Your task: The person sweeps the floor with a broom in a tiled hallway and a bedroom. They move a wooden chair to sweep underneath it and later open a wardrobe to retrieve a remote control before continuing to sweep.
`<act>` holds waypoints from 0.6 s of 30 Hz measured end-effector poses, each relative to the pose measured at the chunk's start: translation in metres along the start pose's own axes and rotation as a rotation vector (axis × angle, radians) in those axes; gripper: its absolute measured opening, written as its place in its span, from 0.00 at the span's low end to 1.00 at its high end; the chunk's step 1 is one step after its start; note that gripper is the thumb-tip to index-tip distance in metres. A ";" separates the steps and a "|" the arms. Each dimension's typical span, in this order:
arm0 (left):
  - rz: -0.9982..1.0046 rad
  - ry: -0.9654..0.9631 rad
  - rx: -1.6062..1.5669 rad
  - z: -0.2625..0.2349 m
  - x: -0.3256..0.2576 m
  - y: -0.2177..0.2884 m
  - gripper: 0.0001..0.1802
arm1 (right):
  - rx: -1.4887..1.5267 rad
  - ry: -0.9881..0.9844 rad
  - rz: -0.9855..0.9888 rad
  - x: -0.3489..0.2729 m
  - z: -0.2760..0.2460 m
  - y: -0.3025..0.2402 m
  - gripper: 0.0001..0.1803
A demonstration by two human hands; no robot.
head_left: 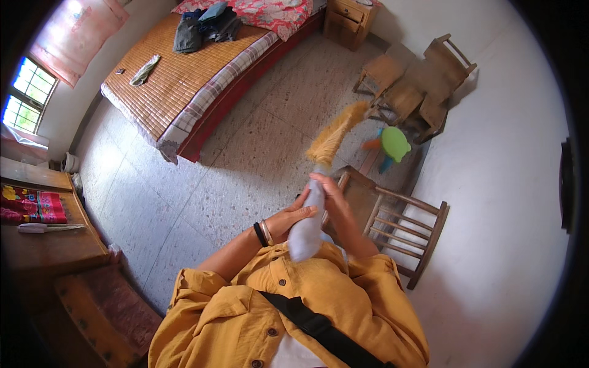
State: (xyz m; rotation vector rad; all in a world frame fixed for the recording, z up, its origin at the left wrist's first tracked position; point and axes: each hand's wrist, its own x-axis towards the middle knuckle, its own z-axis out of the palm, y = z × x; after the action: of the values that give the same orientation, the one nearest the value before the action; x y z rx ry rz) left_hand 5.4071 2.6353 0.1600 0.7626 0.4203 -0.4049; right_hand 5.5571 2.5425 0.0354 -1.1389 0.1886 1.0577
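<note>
A short broom (pixel 334 138) with yellow, straw-like bristles is held out in front of my body, its brush end pointing away toward the chairs. Pale grey-white wrapping covers its handle (pixel 308 230), and the butt end comes close to my yellow shirt. My left hand (pixel 289 219) grips the handle from the left, thumb laid over the wrapping. Higher up, close to the bristles, my right hand (pixel 332 193) wraps the handle from the right side. Some fingers of both hands are hidden behind the handle.
A wooden chair (pixel 405 227) stands close on my right. Beyond it are a green-topped stool (pixel 395 145) and several wooden seats (pixel 402 101). A bed (pixel 165 80) with folded clothes (pixel 207 27) lies ahead left. A desk (pixel 43 245) stands at the left; a nightstand (pixel 348 23) is farther off.
</note>
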 end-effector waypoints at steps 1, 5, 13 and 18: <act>-0.009 -0.008 -0.051 -0.004 0.001 0.001 0.41 | -0.030 -0.044 0.061 -0.004 -0.004 -0.021 0.17; -0.052 -0.030 0.056 -0.020 -0.030 0.012 0.35 | -0.253 0.032 0.115 -0.004 -0.059 -0.076 0.15; -0.021 0.486 -0.223 -0.095 -0.058 -0.027 0.29 | -0.685 0.331 0.225 0.110 -0.192 -0.055 0.16; 0.006 0.529 -0.349 -0.098 -0.015 -0.013 0.26 | -1.087 0.271 -0.041 0.131 -0.205 -0.040 0.37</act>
State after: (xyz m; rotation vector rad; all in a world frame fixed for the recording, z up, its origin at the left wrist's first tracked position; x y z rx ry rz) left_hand 5.3664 2.7011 0.0967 0.5213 0.9577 -0.1104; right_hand 5.7326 2.4530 -0.1129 -2.2523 -0.2423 0.9593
